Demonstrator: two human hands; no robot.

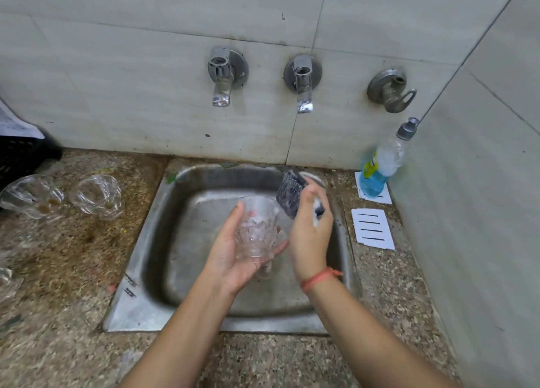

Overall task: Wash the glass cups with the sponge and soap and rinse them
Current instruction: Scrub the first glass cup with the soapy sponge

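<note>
At the centre of the frame I see my left hand [233, 256] cupped around a clear glass cup [257, 227], palm up, fingers wrapped under its base, holding it over the steel sink [163, 241]. Just to its right, my right hand [311, 235] grips a dark sponge [289, 193] that sticks up above the fingers, with white suds on the knuckles; the sponge sits just beside the cup's rim, though I cannot tell whether it touches the glass. A red thread [320, 278] circles my right wrist. At the left of the frame two more glass cups [32, 196] [96, 197] lie on their sides on the speckled counter [73, 270], with brownish residue in them. At the right, near the wall corner, a bottle of blue soap [382, 165] stands on a white slotted card [374, 193], and a second white card [372, 228] lies below it. Three taps [223, 77] [302, 80] [390, 91] line the tiled wall across the upper frame.
</note>
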